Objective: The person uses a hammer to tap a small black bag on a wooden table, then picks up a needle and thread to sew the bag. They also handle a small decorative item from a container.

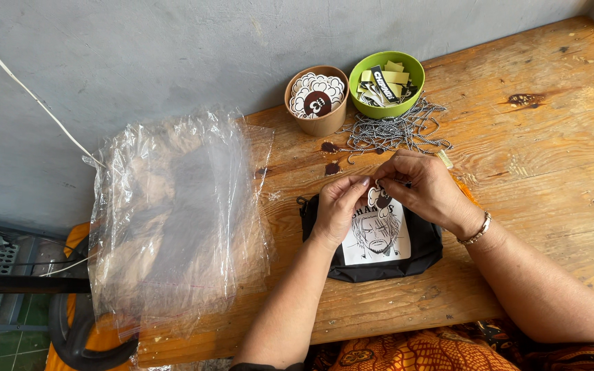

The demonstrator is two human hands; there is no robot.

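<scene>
A small black pouch (421,251) with a white printed face panel lies on the wooden table (551,158). Both hands hover over its top edge. My left hand (339,206) pinches a small cloud-shaped charm (379,198) with a dark centre. My right hand (424,185) pinches the same charm from the right, apparently together with a thin bead chain; the fingers hide the join. A bracelet sits on my right wrist.
A pile of bead chains (393,130) lies behind the hands. A tan cup (317,99) holds cloud-shaped charms; a green bowl (386,82) holds yellow and black tags. A stack of clear plastic bags (173,213) covers the table's left end by the grey wall.
</scene>
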